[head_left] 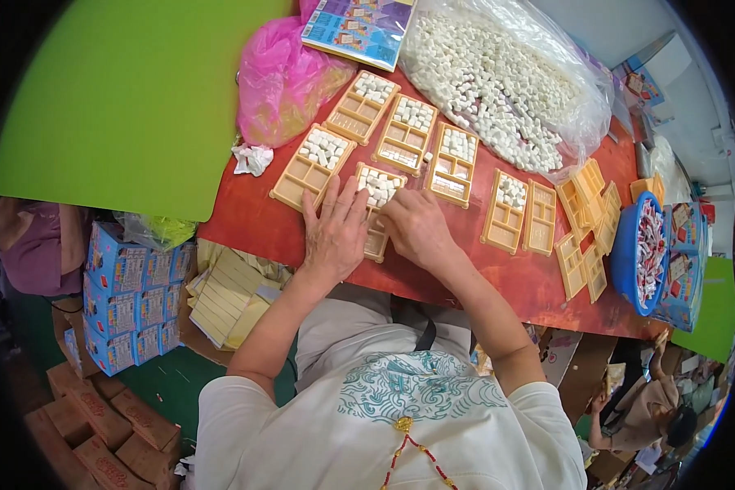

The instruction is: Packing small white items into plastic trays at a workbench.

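A long table with a red top (261, 220) runs across the upper half of the view, with a flat bright green board (122, 98) lying beside it at the left and, on the floor below that, a stack of blue printed cartons (131, 302) and some brown cardboard boxes (98, 433). At the far end of the table lies a big clear plastic bag full of small white blocks (498, 82), next to a crumpled pink plastic bag (282, 82); a round blue tub (629, 253) sits at the right edge. Rows of tan plastic compartment trays (408, 135) are spread over the red surface, some partly filled with white blocks, and an empty heap of them lies near the tub. Both hands rest on the nearest tan tray (377, 208), at the table's near edge straight ahead of the person. The left hand (335, 233) lies flat with fingers spread, pressing on the tray's left side. The right hand (416, 224) is curled, fingertips bunched at the small white blocks (380, 186) in the tray's upper compartment; whether it pinches one cannot be told.
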Motion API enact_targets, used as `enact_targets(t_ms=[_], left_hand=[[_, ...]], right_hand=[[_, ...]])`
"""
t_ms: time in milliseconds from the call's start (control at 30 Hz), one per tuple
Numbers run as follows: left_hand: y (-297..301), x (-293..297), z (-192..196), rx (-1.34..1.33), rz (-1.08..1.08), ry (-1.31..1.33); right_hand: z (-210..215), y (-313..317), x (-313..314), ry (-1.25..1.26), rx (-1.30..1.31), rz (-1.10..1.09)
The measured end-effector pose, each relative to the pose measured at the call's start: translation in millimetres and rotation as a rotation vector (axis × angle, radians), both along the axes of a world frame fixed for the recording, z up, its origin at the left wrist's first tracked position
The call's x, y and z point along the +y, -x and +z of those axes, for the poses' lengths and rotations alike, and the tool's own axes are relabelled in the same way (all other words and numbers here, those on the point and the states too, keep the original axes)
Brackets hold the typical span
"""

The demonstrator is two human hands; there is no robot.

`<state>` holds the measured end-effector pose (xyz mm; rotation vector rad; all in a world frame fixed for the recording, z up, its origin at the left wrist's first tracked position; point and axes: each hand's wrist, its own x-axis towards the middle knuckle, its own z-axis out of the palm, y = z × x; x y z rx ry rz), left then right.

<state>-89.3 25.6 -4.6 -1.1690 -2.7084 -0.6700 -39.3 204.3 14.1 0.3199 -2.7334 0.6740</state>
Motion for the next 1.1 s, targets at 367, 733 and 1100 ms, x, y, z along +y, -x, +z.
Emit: enact_targets(t_ms=[367,733,1100], left_hand=[[-2,5,8,0.044,-0.017,-0.035],[8,14,3,0.031,-0.105,0.054],[11,30,-3,0.090,-0.183,0.300]], right_hand=[[-8,32,8,-0.041,0.173,-0.182],[-1,22,20,0.465,-0.054,-0.225],[27,-54,36,0.235,0.100,-0.339]])
